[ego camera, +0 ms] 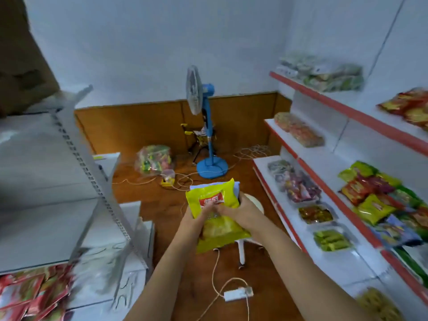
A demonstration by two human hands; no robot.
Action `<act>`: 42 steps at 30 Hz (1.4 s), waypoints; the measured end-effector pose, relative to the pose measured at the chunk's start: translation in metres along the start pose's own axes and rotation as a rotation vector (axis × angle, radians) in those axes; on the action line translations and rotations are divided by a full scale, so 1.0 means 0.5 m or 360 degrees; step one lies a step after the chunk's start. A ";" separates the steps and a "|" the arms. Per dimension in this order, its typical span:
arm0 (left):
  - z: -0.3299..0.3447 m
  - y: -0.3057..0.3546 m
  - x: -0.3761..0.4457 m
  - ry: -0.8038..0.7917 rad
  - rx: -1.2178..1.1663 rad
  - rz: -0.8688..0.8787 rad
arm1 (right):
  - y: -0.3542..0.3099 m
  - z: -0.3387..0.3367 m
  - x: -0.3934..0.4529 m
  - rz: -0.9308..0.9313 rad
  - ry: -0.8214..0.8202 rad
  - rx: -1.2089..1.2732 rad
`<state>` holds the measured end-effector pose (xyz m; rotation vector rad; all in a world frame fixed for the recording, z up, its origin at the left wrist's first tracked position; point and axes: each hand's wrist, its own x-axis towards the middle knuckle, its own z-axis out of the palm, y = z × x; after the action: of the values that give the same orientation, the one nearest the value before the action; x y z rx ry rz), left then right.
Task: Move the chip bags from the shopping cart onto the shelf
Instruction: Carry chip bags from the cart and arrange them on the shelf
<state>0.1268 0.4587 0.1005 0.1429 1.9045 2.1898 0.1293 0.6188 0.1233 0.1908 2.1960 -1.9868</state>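
Both my hands hold a yellow chip bag (215, 225) with a red label in front of me, above the floor. My left hand (196, 216) grips its left side and my right hand (238, 212) grips its right side. A second, bluish bag (236, 186) shows just behind the yellow one's top edge. The white shelf with red edges (342, 195) runs along the right and carries several chip bags (375, 205). No shopping cart is in view.
A blue standing fan (208, 126) stands at the back wall beside a clear sack of snacks (154, 162). A white stool (252, 205) is under my hands. Cables and a power strip (238, 294) lie on the wooden floor. Grey shelving (69, 172) is on the left.
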 end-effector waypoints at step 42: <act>0.940 -0.358 1.032 -0.1132 0.0431 -0.0688 | 0.238 -1.188 0.479 0.0472 0.1356 0.0531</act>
<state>-0.2460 1.0573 -0.0478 0.4420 1.6032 1.3436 -0.1049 1.2167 0.0132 1.5527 1.9813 -2.3192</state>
